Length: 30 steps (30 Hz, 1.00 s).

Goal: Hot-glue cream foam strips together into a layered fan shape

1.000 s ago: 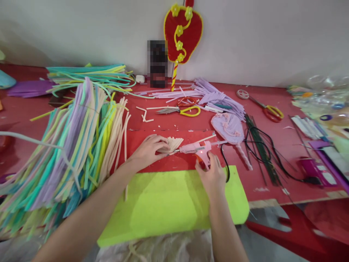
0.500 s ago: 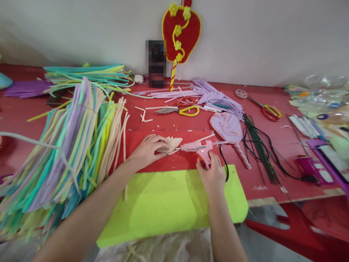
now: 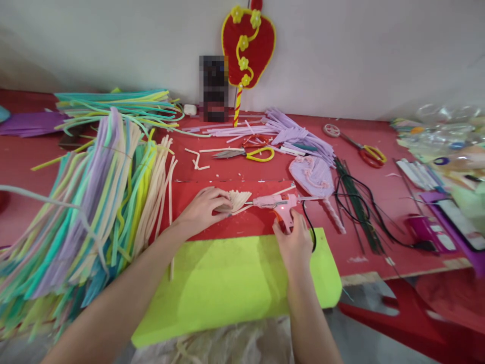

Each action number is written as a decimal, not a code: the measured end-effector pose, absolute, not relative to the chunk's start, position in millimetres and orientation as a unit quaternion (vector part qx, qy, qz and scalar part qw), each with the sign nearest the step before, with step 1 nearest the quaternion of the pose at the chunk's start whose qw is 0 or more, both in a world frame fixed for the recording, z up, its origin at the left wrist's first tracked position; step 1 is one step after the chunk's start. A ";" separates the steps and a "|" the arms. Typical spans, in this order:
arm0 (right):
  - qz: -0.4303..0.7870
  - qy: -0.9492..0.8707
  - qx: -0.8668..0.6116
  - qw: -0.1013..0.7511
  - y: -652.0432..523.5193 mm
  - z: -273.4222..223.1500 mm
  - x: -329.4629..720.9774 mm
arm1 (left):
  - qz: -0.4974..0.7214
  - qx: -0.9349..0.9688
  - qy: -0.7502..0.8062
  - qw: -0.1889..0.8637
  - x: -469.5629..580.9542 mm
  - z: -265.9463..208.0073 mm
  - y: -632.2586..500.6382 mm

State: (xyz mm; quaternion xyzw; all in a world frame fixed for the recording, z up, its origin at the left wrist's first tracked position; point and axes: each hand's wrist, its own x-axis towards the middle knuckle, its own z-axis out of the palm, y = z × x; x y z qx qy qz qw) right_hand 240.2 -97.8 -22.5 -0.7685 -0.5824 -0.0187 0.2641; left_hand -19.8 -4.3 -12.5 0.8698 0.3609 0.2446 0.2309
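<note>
Red tabletop (image 3: 235, 171): pink glue gun (image 3: 278, 201) crosswise, nozzle (image 3: 249, 203) leftward.

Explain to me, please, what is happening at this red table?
The person's left hand holds a small, fan-shaped piece of cream fuzzy stems. The right hand grips a pink plastic glue gun, its metal tip close to that piece; whether they touch is unclear. A lilac fuzzy fan with a twisted handle lies to the right, untouched.

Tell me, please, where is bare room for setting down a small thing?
Bare: red tabletop between flat purple sheets and pale grey cable; lime-green sheet between the forearms. Crowded: around the pink glue gun and under fuzzy pastel strips.
</note>
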 end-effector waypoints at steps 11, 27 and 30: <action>-0.032 -0.574 -0.769 0.281 -93.8 -21.7 238.2 | 0.246 0.870 0.359 0.232 -19.8 -13.1 -3.2; -0.034 -0.560 -0.776 0.289 -92.1 -23.0 236.9 | 0.249 0.871 0.355 0.231 -20.4 -13.1 -3.0; -0.029 -0.555 -0.779 0.289 -91.6 -23.3 236.6 | 0.249 0.870 0.354 0.234 -20.4 -13.3 -2.9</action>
